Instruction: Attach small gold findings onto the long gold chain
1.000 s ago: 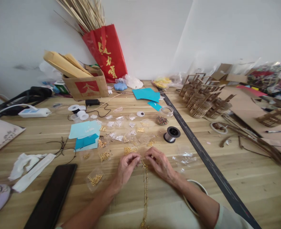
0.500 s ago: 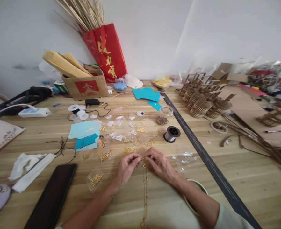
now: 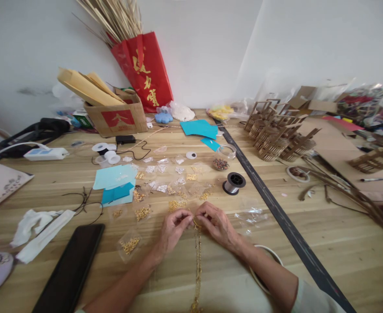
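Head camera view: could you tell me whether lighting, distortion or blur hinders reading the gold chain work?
Head view: soft, even light, no glare; wide-angle bending curves the table edges; left hand and right hand meet at the gold chain, its links too small to resolve.

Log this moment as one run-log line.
left hand: pinching gold chain top | right hand: pinching same end | chain: hangs toward wearer

A chain (image 3: 197, 261) lay on the table (image 3: 341, 252) between the left hand (image 3: 172, 229) and right hand (image 3: 218, 225), packets (image 3: 165, 182) beyond, a phone (image 3: 69, 271) left.
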### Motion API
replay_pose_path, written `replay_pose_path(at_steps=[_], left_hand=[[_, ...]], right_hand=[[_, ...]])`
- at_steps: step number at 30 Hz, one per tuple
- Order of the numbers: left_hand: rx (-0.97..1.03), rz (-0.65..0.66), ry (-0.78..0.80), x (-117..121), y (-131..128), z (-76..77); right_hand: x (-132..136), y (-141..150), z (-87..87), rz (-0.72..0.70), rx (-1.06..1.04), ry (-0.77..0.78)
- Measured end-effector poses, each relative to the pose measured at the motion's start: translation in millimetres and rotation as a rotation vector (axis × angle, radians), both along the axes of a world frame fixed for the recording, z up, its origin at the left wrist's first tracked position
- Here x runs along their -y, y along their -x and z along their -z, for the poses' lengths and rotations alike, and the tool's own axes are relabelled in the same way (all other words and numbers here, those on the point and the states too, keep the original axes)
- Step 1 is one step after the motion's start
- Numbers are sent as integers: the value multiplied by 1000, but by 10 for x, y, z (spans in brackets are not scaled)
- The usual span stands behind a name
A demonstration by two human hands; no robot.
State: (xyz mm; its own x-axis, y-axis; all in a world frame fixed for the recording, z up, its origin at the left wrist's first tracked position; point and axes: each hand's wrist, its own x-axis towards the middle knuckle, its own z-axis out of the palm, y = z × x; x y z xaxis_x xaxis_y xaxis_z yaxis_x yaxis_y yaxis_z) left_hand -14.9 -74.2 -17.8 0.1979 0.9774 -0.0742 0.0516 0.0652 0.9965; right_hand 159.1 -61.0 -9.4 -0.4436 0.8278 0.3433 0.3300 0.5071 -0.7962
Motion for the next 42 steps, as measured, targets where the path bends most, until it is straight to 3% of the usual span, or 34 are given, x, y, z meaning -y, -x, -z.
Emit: replay_pose_path(at_steps=[42], left_hand=[[-44, -12, -29, 41, -30, -79]], right_hand=[[13, 32, -94, 18, -30, 282]])
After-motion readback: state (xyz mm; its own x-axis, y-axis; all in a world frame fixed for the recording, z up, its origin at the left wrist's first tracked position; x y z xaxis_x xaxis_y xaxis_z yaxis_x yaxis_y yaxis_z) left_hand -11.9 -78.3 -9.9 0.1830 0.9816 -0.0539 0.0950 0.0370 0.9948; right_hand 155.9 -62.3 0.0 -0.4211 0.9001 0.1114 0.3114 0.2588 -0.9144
